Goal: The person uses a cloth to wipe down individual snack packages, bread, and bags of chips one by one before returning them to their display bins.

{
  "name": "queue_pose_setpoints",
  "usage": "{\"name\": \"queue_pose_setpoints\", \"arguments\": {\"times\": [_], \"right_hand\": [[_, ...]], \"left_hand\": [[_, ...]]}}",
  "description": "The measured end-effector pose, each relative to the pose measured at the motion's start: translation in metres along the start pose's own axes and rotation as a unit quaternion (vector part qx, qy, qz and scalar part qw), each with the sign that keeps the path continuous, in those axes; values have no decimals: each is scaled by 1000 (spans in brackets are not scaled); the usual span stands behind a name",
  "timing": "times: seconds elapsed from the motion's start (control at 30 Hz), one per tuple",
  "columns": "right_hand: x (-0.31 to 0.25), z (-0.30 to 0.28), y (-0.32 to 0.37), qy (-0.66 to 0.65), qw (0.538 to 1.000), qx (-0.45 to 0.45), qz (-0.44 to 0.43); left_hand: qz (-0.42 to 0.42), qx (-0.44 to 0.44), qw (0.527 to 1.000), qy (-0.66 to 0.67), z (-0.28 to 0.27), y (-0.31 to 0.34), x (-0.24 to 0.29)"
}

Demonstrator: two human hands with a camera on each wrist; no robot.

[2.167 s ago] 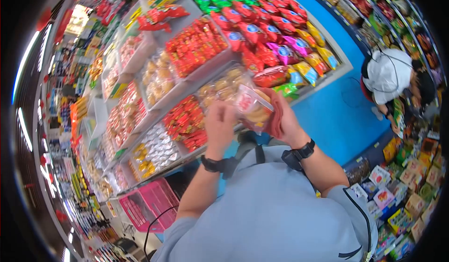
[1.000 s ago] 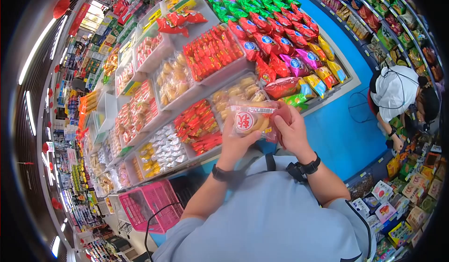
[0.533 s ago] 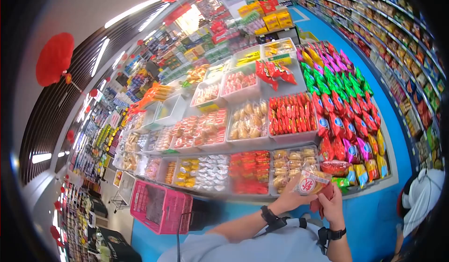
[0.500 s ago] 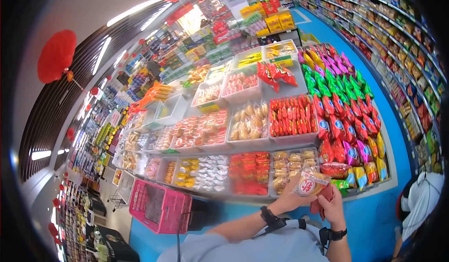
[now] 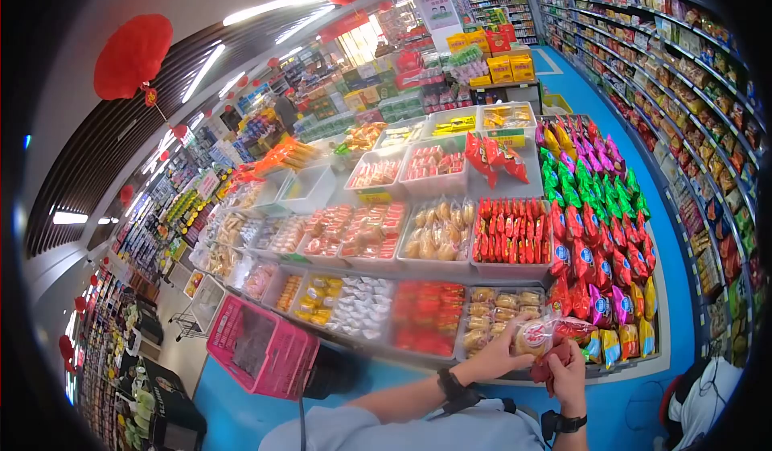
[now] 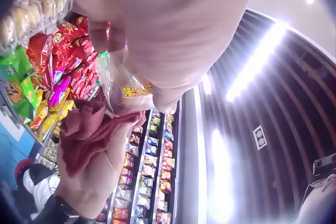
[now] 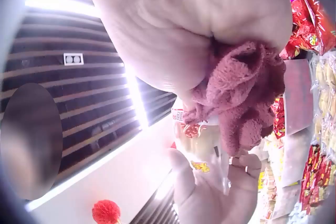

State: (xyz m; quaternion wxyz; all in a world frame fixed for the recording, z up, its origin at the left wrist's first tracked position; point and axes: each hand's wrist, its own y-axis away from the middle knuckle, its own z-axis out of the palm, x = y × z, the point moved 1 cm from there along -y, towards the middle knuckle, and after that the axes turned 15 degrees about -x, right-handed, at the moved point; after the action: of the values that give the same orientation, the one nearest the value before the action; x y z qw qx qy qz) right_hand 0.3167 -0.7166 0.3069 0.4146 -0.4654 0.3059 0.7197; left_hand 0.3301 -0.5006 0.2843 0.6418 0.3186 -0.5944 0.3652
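In the head view the left hand (image 5: 492, 358) grips a clear packet of round snacks (image 5: 534, 336) with a red print, held over the display's front edge. Against the packet's right side, the right hand (image 5: 568, 376) clasps a dark red cloth (image 5: 544, 367). The left wrist view has the cloth (image 6: 89, 134) bunched in the right hand (image 6: 92, 182), touching the packet (image 6: 126, 88). From the right wrist, the cloth (image 7: 244, 95) hangs out of the right palm (image 7: 194, 19), and the left hand's (image 7: 212, 198) fingers lie around the packet (image 7: 198, 142).
A tiered display holds trays of wrapped snacks, including red packets (image 5: 511, 234) and silver ones (image 5: 362, 306). A pink basket (image 5: 281, 354) stands at the display's lower left. Another person in a white top (image 5: 708, 407) is at lower right, below long shelves (image 5: 683, 89).
The head view has swung up and left, placing the hands lower and farther right. Both hands stay together on the packet and cloth, and the packet's printed face is turned differently.
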Motion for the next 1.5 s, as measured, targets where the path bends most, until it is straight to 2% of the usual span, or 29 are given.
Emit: {"name": "queue_pose_setpoints", "arguments": {"times": [0.07,0.17,0.23,0.37,0.4,0.43,0.47,0.57,0.6,0.63,0.67,0.7,0.73,0.8,0.83,0.9,0.97,1.03,1.07,1.13,1.17,1.2,1.3,1.37,1.4,1.5], "right_hand": [[0,3,-2,8,1000,-24,13],[3,-2,-7,-4,999,-40,12],[11,-3,-11,5,999,-38,-3],[24,4,-15,24,999,-15,-30],[22,2,-13,49,999,-21,-7],[26,0,-14,80,997,-1,-24],[33,-2,-16,111,993,21,-40],[54,-3,-22,147,983,67,-85],[43,8,-20,163,981,69,-86],[32,16,-16,179,977,72,-90],[22,18,-11,140,989,38,-9],[22,15,-14,186,982,6,-5],[23,14,-15,231,973,-26,2],[21,14,-17,301,949,-89,4],[11,15,-17,328,937,-120,-1],[-2,16,-18,379,907,-183,-11],[14,1,-17,187,977,-79,67],[48,-20,-27,1,997,71,26],[80,-32,-41,-86,981,164,-51],[62,-28,-23,-61,994,82,-41],[48,-19,-19,-6,999,29,-14],[30,-4,-20,48,998,-23,14],[24,-1,-21,203,979,8,18],[45,-16,-27,304,948,67,-62],[44,-13,-28,299,948,84,-70],[43,1,-28,287,945,125,-92]], "left_hand": [[21,32,999,-33,5,3,8],[-37,8,998,-57,-5,5,13],[-81,-20,990,-117,-8,7,37],[-157,-50,953,-253,-11,3,67],[-170,-55,944,-277,-11,3,69],[-177,-61,938,-292,-10,2,68],[-178,-66,935,-301,-10,3,66],[-89,-99,962,-239,-4,9,39],[-105,-104,972,-185,-3,6,28],[-90,-71,973,-199,-5,7,11],[-73,-37,974,-213,-10,9,-8],[-57,-3,973,-225,-11,7,-3],[-76,65,982,-160,-13,13,2],[-65,145,983,-88,-15,13,10],[-61,186,979,-51,-15,15,24],[-103,217,961,-139,-13,15,68],[-4,206,977,-46,-33,11,19],[-43,116,988,-89,-39,14,28],[-64,69,989,-110,-42,17,35],[-114,-6,966,-232,-29,23,63],[-138,-45,946,-291,-23,25,71],[-96,-31,935,-339,-20,28,58],[-43,21,976,-213,-32,24,28],[-35,125,990,-53,-35,17,19],[-31,175,984,29,-35,16,17],[-87,145,981,98,-38,10,24]]}}
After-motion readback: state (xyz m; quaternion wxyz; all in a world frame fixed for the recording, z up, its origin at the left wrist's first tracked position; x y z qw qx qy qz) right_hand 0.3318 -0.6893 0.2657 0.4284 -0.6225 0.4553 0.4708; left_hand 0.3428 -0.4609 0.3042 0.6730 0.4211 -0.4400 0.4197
